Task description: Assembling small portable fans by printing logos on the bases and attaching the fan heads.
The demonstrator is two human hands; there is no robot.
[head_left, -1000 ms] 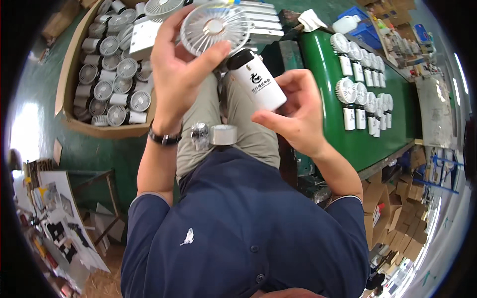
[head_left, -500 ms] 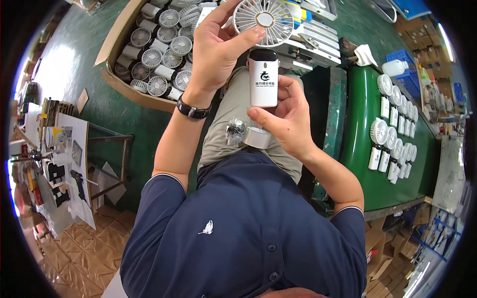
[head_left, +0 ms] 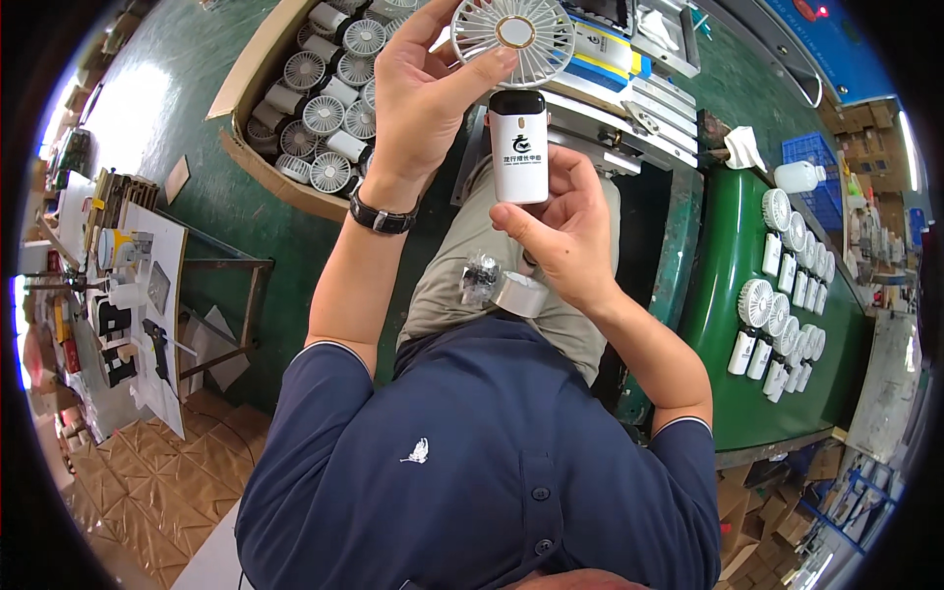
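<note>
Having turned upright from its tilt of a second ago, the fan [head_left: 520, 162] is hanging between two hands: the left hand [head_left: 418, 108] is clamping its head, thumb across the cage, while the right hand [head_left: 570, 236] is curling behind its base, contact being impossible to tell. More fans [head_left: 756, 302] are lining the green table [head_left: 713, 295]; others are filling a carton [head_left: 285, 193]. The upper edge is cropping the fan's head.

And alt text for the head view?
A left hand holds a white fan by its head, the right hand at its handle. A cardboard box of fans is at left; more fans are on a green surface at right.
</note>
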